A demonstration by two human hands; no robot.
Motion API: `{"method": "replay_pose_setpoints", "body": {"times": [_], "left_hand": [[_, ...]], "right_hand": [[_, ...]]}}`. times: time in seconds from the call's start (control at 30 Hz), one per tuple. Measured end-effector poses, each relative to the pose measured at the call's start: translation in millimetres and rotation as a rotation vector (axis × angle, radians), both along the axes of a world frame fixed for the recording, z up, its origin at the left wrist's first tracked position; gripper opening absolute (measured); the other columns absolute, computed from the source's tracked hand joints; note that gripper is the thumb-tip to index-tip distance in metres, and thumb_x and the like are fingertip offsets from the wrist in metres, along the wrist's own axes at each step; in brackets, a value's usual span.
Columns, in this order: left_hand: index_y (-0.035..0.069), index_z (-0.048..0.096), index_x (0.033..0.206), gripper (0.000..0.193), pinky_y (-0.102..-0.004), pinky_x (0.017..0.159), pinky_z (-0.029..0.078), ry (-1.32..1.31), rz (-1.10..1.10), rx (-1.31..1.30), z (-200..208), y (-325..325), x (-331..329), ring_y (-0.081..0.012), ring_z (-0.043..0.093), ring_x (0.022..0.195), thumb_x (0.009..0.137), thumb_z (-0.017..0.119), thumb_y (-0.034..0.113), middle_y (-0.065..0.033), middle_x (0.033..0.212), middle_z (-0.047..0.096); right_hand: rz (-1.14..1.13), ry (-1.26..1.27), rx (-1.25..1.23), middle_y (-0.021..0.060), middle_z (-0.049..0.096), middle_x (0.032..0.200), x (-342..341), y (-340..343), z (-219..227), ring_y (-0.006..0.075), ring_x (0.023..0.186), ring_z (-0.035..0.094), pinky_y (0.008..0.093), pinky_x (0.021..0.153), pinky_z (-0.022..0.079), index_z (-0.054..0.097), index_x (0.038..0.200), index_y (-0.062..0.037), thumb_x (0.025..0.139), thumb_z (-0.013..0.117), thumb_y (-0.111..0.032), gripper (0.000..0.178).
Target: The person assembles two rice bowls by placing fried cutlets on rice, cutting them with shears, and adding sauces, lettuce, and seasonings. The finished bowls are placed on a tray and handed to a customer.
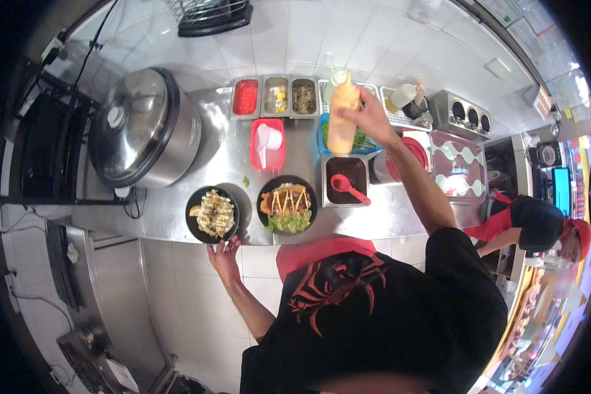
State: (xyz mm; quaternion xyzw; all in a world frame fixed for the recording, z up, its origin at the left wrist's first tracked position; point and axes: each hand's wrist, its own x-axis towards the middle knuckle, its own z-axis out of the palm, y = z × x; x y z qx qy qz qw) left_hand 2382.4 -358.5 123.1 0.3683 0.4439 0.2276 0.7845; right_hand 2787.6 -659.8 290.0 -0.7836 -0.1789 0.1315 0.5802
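Bottle [342, 128] clamped in right hand [369, 118] part-hides greens [362, 139] (left hand [225, 260], fingers apart, beside bowl [236, 206]).

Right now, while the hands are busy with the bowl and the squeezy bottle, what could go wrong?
The black bowl sits right by the front edge of the counter, with the left hand close against it, so a bump might tip it off. The orange squeeze bottle is up in the right hand; if it slipped, it could knock the open tubs around it. The red scoop's handle pokes over the sauce tub's rim, so a sleeve might catch it.
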Motion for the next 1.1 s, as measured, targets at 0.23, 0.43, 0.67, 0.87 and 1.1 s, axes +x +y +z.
{"method": "replay_pose_setpoints", "body": {"times": [0.23,0.43,0.67,0.87,1.1], "left_hand": [[0.003,0.028,0.144,0.05,-0.0457,0.083,0.062,-0.03,-0.025,0.0,5.2,-5.6,7.9,-0.0376,0.069,0.096,0.097,0.044,-0.005,-0.0265,0.123,0.056],[0.005,0.031,0.144,0.053,-0.0459,0.085,0.061,-0.061,0.031,-0.028,-6.6,-10.0,23.9,-0.0352,0.069,0.094,0.096,0.049,-0.005,-0.0248,0.123,0.058],[0.006,0.039,0.142,0.05,-0.0437,0.085,0.061,-0.041,0.029,-0.02,-7.3,-9.8,36.5,-0.0333,0.069,0.095,0.095,0.052,-0.006,-0.0204,0.123,0.06],[0.006,0.041,0.141,0.046,-0.0417,0.09,0.058,-0.013,-0.029,0.02,1.7,-15.1,33.1,-0.0342,0.063,0.104,0.097,0.053,0.003,-0.0199,0.127,0.056],[0.008,0.044,0.141,0.05,-0.0387,0.082,0.061,0.031,0.044,-0.023,4.2,-17.0,40.0,-0.0286,0.069,0.097,0.094,0.055,-0.004,-0.0178,0.122,0.062]], "right_hand": [[-0.413,-0.373,-0.184,0.0154,0.066,0.116,63.0,6.6,-49.3,0.0224,0.11,0.065,0.0358,0.096,0.053,0.047,0.131,0.007,0.077,0.087,-0.025,0.074],[-0.429,-0.284,-0.486,0.0237,0.054,0.126,82.6,2.3,-70.9,0.0391,0.121,0.052,0.0435,0.106,0.044,0.046,0.133,0.0066,0.08,0.08,-0.032,0.074],[-0.322,-0.37,-0.25,0.0228,0.056,0.125,66.6,-13.8,-23.2,0.0347,0.114,0.059,0.0406,0.1,0.049,0.053,0.128,0.0043,0.086,0.073,-0.028,0.057],[-0.61,-0.352,-0.257,0.0242,0.066,0.114,158.2,-70.5,-12.9,0.0328,0.106,0.066,0.0402,0.091,0.054,0.063,0.117,0.0035,0.084,0.069,-0.023,0.043],[0.119,-0.138,-1.111,0.0258,0.069,0.113,212.3,-92.5,-58.2,0.0383,0.108,0.068,0.0447,0.091,0.056,0.067,0.112,0.0051,0.07,0.076,-0.035,0.059]]}}
